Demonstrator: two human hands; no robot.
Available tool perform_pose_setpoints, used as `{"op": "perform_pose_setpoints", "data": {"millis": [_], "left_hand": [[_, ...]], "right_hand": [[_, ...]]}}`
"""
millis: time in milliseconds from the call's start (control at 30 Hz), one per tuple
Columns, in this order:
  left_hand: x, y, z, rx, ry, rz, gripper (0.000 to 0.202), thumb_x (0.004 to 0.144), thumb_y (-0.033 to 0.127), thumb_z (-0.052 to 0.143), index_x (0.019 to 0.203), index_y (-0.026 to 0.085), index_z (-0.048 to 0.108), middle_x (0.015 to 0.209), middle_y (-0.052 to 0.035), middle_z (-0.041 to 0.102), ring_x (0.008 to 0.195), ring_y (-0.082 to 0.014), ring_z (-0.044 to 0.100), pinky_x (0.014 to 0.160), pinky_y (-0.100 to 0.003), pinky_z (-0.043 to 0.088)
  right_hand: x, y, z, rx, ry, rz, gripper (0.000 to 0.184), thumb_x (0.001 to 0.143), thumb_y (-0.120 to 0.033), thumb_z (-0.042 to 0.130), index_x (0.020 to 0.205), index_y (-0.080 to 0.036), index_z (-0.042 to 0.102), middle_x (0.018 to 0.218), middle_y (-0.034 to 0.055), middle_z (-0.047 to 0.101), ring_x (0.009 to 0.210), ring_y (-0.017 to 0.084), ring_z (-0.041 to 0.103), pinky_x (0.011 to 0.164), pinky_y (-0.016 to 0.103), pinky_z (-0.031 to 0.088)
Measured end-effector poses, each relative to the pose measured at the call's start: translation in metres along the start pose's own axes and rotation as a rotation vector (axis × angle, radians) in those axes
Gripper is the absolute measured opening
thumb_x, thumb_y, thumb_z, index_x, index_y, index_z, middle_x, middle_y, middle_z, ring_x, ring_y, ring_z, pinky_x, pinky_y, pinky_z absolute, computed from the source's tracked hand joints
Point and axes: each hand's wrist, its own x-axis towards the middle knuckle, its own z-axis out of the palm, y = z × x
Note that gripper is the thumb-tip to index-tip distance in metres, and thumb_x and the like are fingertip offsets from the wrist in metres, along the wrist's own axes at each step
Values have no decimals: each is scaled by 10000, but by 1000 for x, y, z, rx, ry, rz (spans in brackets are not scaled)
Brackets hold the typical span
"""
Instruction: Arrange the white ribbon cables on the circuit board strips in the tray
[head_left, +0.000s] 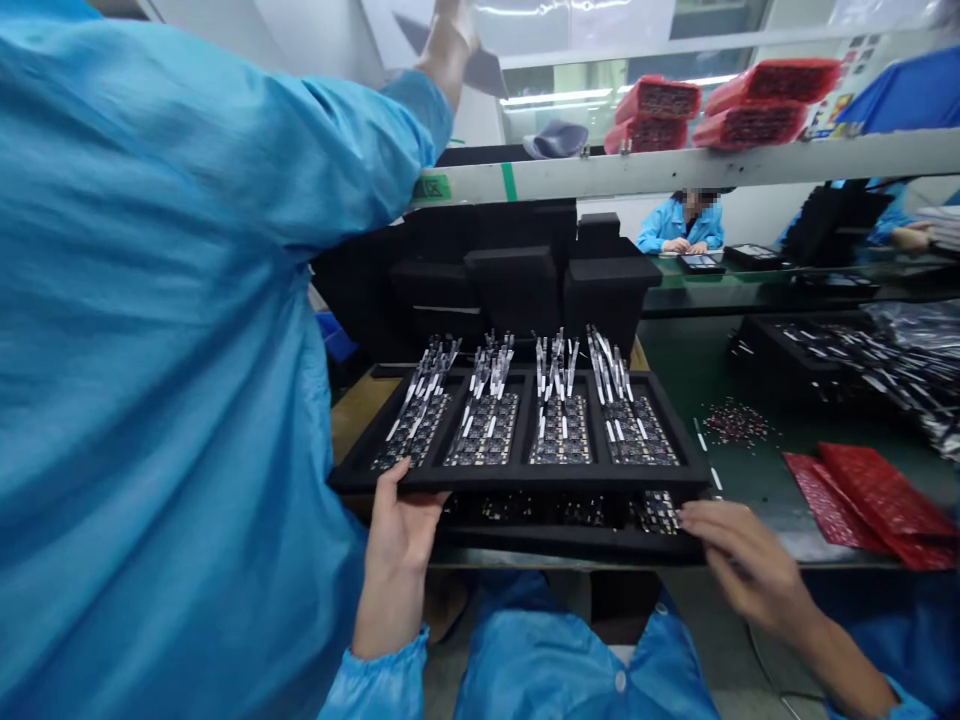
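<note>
A black tray (517,478) holds four rows of small circuit boards (561,428) with white strips standing out of them. It rests on a second black tray (570,543) that also carries boards. My left hand (399,528) grips the upper tray's front left edge, thumb on top and fingers under. My right hand (739,555) lies at the lower tray's front right corner with its fingers stretched out and touching the edge, holding nothing.
A person in a blue coat (150,380) fills the left, one arm raised to the shelf (675,170) with red bags (750,125). Red bags (870,495) and small loose parts (735,420) lie on the green mat. Black foam boxes (517,285) stand behind the trays. Other people work opposite.
</note>
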Motion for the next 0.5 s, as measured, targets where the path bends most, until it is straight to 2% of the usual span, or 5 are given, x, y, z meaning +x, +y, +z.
{"op": "perform_pose_setpoints", "data": {"millis": [67, 133, 267, 367, 500], "left_hand": [[0, -4, 1, 198, -107, -4, 252, 885, 139, 501, 921, 277, 708, 977, 21, 762, 1039, -365, 674, 861, -569, 508], [1, -9, 3, 222, -134, -15, 257, 896, 150, 469, 840, 221, 709, 870, 11, 765, 1050, -330, 677, 887, -523, 481], [1, -15, 6, 206, -138, -47, 254, 870, 95, 518, 686, 135, 689, 837, -31, 760, 1022, -290, 696, 935, -491, 425], [0, -17, 6, 211, -126, -35, 302, 873, 99, 511, 625, 118, 683, 893, -59, 761, 1004, -312, 701, 931, -497, 429], [-1, -17, 5, 220, -99, 13, 315, 866, 90, 520, 596, 124, 679, 855, -68, 766, 960, -299, 719, 887, -501, 454]], "right_hand": [[-4, -14, 18, 3, -117, -75, 830, 964, -214, 696, 1604, -723, 554, 1368, -53, 872, 1215, 401, 844, 994, 674, 750], [-1, -27, 36, -38, -163, -125, 731, 1023, -219, 692, 1643, -593, 593, 1439, -17, 849, 1279, 386, 825, 1059, 656, 728], [16, -38, 57, -210, -170, -177, 303, 1118, -198, 644, 1363, -284, 801, 1202, 102, 874, 1046, 341, 841, 905, 563, 707], [27, -31, 62, -248, -200, -161, 194, 1114, -181, 656, 1196, -235, 824, 1094, 97, 858, 928, 313, 814, 908, 536, 659], [35, -22, 68, -258, -235, -129, 187, 1102, -152, 645, 1102, -224, 818, 1069, 94, 855, 948, 332, 819, 887, 510, 645]]}}
